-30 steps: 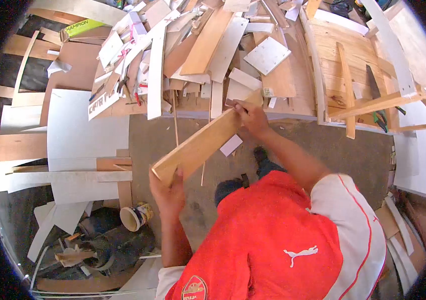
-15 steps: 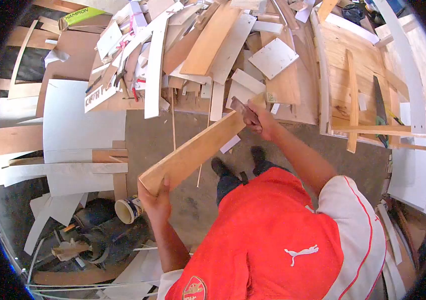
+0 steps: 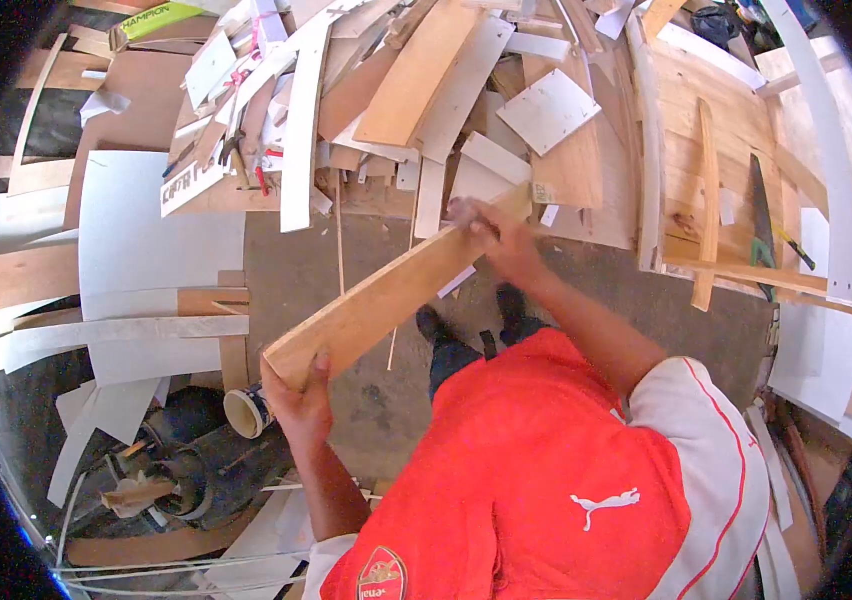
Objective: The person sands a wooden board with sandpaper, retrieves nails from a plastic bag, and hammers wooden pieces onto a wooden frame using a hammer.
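Observation:
A long, narrow wooden board (image 3: 386, 285) slants across in front of me, its far end near the scrap-covered table. My left hand (image 3: 298, 400) grips the board's near end, thumb on the wide face and fingers behind. Close to the far end, my right hand (image 3: 494, 235) is closed over the board's upper edge. In it is a small, flat, brownish piece that looks like sandpaper (image 3: 463, 211), blurred now and mostly hidden by the fingers.
Wood offcuts and white panels (image 3: 549, 110) are heaped on the table ahead. A hammer (image 3: 236, 150) lies at its left. On the right, a handsaw (image 3: 761, 215) rests by a wooden frame (image 3: 649, 150). A white bucket (image 3: 246, 412) lies tipped at lower left.
My right hand has slid along the board's edge toward me, down and left, with the brownish piece. The board's near end and my left hand have shifted slightly left.

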